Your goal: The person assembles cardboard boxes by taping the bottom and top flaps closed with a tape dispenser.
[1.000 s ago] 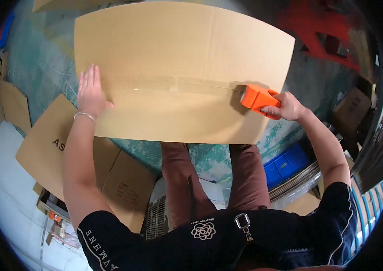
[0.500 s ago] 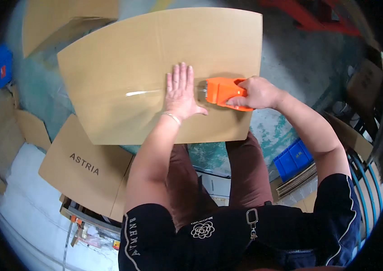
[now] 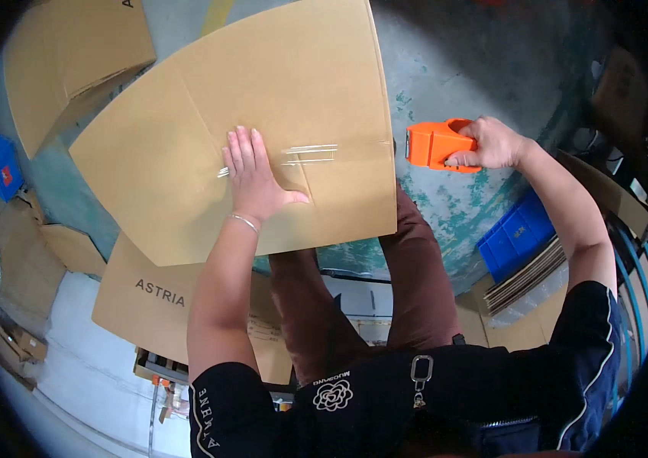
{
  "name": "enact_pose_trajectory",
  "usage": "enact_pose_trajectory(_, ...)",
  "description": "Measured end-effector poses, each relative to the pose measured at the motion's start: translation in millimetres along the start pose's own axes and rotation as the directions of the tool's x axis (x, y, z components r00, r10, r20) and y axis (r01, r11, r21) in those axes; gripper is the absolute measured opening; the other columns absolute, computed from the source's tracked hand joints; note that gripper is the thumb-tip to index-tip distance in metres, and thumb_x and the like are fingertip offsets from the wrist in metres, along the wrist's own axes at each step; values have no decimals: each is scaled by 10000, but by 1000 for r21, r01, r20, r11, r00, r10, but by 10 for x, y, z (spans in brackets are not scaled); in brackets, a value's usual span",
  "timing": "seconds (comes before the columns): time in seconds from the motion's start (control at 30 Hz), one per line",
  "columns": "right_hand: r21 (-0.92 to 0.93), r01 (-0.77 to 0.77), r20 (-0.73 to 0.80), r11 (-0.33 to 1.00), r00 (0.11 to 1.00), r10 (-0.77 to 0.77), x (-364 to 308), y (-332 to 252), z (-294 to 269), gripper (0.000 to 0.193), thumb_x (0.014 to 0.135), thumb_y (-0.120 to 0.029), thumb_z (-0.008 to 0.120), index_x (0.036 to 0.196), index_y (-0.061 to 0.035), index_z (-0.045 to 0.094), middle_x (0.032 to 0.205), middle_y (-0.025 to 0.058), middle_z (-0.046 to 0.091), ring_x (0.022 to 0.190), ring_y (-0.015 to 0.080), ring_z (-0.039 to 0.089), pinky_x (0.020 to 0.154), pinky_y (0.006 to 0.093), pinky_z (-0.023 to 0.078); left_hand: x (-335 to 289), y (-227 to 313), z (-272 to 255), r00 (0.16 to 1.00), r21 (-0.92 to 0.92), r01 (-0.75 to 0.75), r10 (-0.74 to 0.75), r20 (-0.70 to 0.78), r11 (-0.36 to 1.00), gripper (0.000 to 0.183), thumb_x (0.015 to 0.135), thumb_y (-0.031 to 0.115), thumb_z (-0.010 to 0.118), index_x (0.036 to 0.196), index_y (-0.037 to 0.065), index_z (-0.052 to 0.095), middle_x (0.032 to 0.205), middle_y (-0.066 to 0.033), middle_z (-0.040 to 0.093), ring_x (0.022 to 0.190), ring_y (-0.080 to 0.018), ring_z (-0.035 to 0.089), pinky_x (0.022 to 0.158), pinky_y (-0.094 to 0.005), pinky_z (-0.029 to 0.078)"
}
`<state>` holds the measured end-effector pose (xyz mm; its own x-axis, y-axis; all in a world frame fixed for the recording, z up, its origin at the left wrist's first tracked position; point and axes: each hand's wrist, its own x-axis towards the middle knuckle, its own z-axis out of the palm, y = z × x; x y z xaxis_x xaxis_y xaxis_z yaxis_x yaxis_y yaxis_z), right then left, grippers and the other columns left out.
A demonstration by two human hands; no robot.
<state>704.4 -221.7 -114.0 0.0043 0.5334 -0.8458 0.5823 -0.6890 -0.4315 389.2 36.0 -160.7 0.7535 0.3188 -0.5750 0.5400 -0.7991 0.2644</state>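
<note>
A large cardboard box lies in front of me, its broad brown face turned up. Flat on that face, fingers stretched and thumb spread, rests my left hand. Strips of clear packing tape shine on the cardboard to the right of it, and a bit more glints by its left edge. Off the box's right edge, my right hand grips an orange tape dispenser by its handle. The dispenser's front points left toward the box, with a gap between them.
Another printed carton sits under the box at lower left, and a further carton stands at far left. Blue bins flank me on both sides. Stacked cardboard sheets lie at right, near blue metal bars.
The tape dispenser in my right hand has left the box face and moved right, past its edge. Tape now shows right of my left hand. Box and left hand shifted left in view.
</note>
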Motion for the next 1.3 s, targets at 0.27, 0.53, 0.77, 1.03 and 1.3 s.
enact_pose_trajectory(0.27, 200, 137, 41, 970, 988, -148, 623, 375, 301, 549, 687, -552, 709, 772, -12, 659, 728, 151, 643, 713, 297, 621, 639, 381, 475, -56, 66, -90, 999, 16, 26, -25, -26, 1000, 1440, 403, 545, 839, 1405, -63, 1, 1469, -296, -9, 1370, -438, -39, 1109, -511, -4)
enact_pose_trajectory(0.53, 349, 241, 65, 906, 958, -280, 1020, 616, 521, 540, 688, -536, 708, 763, -4, 652, 717, 146, 636, 689, 287, 610, 634, 376, 469, 273, 1310, -328, 575, 476, -773, 780, 246, 420, 600, 814, 262, 533, 1339, 6, 397, 1399, -189, 373, 1323, -279, 326, 1096, -501, 176)
enact_pose_trajectory(0.77, 53, 62, -51, 997, 997, -60, 980, 324, 444, 534, 749, -551, 619, 805, -21, 659, 789, 160, 658, 798, 311, 641, 726, 389, 489, 853, 2030, -355, 522, 495, -853, 318, 792, 167, 486, 846, 161, 499, 1302, -4, 456, 1344, -175, 447, 1289, -277, 371, 1084, -437, 221)
enact_pose_trajectory(1.03, -38, -368, -100, 929, 927, 362, 484, 276, 886, 386, 804, -450, 584, 895, -89, 686, 889, 77, 679, 881, 211, 647, 769, 351, 498, 1142, 2118, -131, 398, 345, -825, 29, 917, 449, 777, 737, 587, 572, 1321, 84, 472, 1359, -129, 452, 1307, -264, 354, 1086, -418, 188)
enact_pose_trajectory(1.3, 942, 297, -325, 154, 701, 635, -1001, -447, 1732, 418, 821, -365, 656, 964, 27, 634, 864, 17, 633, 749, 78, 574, 663, 242, 470, 285, 2013, -254, 906, -196, -408, 423, 37, 892, 580, 813, 527, 561, 1080, 12, 597, 1078, -115, 620, 1056, -225, 555, 893, -352, 424)
